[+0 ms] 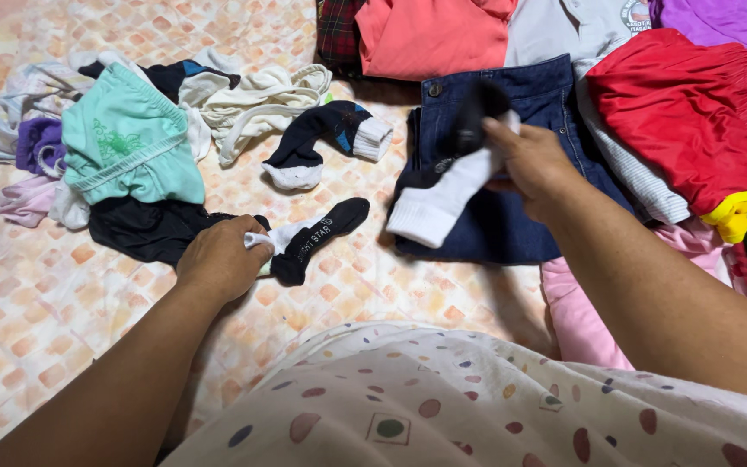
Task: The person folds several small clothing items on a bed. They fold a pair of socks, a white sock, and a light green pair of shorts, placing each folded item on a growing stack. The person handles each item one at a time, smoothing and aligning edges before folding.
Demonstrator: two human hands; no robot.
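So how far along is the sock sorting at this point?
Early. Nothing looks paired yet. In hand: the right hand holds up a black-and-white sock, and the left hand grips a matching-looking sock on the sheet. Left: a third sock lies loose, and the small-clothes heap is unsorted.

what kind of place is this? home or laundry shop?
Probably a home, on a bed: the orange-and-white patterned sheet lies under loose household laundry, such as a mint-green cotton brief and dark blue denim shorts. Each hand grips a black-and-white sock: left hand, right hand.
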